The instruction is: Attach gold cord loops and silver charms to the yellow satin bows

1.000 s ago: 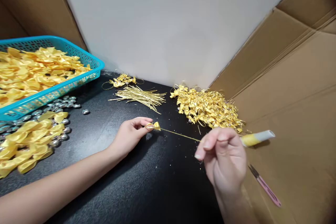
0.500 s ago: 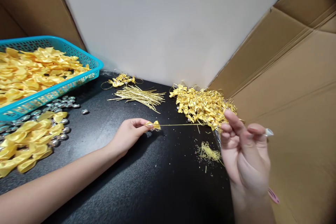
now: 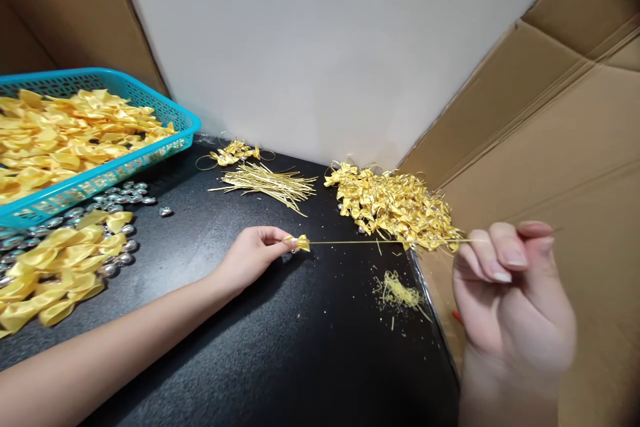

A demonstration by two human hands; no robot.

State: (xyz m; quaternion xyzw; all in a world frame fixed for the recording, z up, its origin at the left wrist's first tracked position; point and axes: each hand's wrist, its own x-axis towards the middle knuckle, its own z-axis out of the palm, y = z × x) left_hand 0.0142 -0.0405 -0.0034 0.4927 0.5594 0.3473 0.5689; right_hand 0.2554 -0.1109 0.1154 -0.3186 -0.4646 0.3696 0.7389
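Observation:
My left hand (image 3: pixel 257 253) pinches a small yellow ribbon bow (image 3: pixel 303 242) just above the black table. From the bow a thin gold cord (image 3: pixel 357 242) runs straight and taut to the right. Its far end reaches my right hand (image 3: pixel 515 293), whose fingers are curled closed around it beyond the table's right edge. Behind the cord lies a heap of finished-looking gold bows (image 3: pixel 395 203) with cord loops and silvery beads. A bundle of cut gold cords (image 3: pixel 270 183) rests farther back, between the left hand and the wall.
A turquoise basket (image 3: pixel 193 127) full of yellow bows stands at the left. Before it are silver beads (image 3: pixel 129 245) and loose yellow bows (image 3: pixel 65 267). A few looped bows (image 3: pixel 235 152) lie by the wall. Yellow cord scraps (image 3: pixel 399 290) sit near the right edge. Cardboard (image 3: pixel 565 147) rises at the right.
My right hand has moved right, past the table edge, and its fingers have curled in. The taut stretch of cord is longer. My left hand still holds the bow in nearly the same place.

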